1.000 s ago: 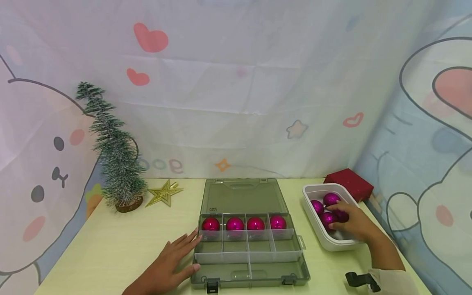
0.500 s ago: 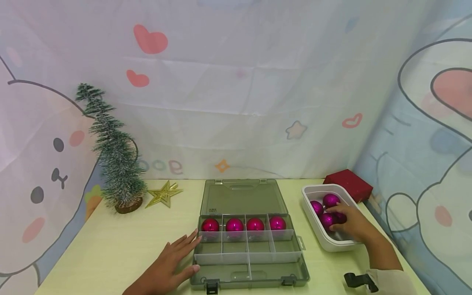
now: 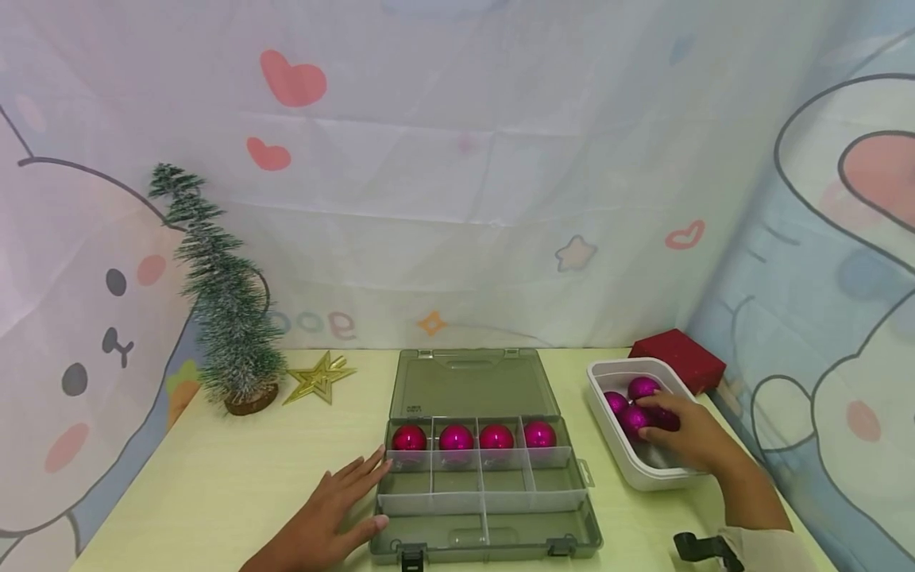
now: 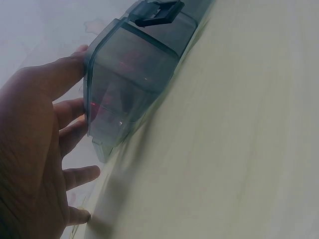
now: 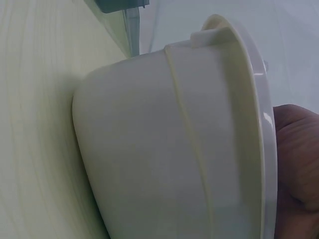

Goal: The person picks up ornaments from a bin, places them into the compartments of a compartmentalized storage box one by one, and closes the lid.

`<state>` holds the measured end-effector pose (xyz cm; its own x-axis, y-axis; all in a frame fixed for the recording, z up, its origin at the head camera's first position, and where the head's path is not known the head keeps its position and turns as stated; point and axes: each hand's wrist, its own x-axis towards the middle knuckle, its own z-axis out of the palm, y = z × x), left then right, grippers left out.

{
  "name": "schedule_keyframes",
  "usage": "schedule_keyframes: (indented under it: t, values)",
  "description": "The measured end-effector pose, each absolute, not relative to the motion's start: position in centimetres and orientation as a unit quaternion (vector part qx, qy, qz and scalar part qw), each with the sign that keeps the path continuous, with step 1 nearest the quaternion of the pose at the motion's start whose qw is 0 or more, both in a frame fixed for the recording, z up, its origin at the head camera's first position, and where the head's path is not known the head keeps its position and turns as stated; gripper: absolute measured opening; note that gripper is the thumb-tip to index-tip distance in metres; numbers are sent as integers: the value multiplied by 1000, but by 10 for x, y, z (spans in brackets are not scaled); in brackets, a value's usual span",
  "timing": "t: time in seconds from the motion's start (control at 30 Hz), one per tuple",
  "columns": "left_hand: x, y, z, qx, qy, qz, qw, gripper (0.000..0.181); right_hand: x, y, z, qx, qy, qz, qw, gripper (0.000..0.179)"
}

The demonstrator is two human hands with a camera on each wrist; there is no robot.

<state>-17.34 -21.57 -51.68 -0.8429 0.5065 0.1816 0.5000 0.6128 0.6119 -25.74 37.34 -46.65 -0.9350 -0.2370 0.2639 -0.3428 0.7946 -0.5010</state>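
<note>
Probably to steady the box (image 3: 482, 501), the left grip (image 3: 330, 508) rests unclenched at its nine-o'clock side, while the right grip (image 3: 684, 433), its hold unclear, covers balls (image 3: 631, 421) in the tub (image 3: 615, 442), handily towards three o'clock.

Left grip (image 3: 325, 512) — fingers (image 4: 81, 177) spread, thumb apart; right grip (image 3: 688, 435) — back upward, fingers bent.

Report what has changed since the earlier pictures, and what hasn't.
The nearest glittery purple ball in the white tub, beside the right hand, has shifted slightly toward the tub's far end. Whether that hand grips a ball is unclear. The left hand stays against the divided case; the four shiny balls, tree and gold star are unmoved.
</note>
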Motion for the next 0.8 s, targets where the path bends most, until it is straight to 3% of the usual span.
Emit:
schedule_keyframes:
  t: [0.47,0.8]
  values:
    - [-173,-215,-516,273,904,329,3,69,-253,369,-454,126,-930,331,95,53]
    - [-172,-215,-517,276,904,326,0,69,-251,370,-459,156,-912,356,130,51]
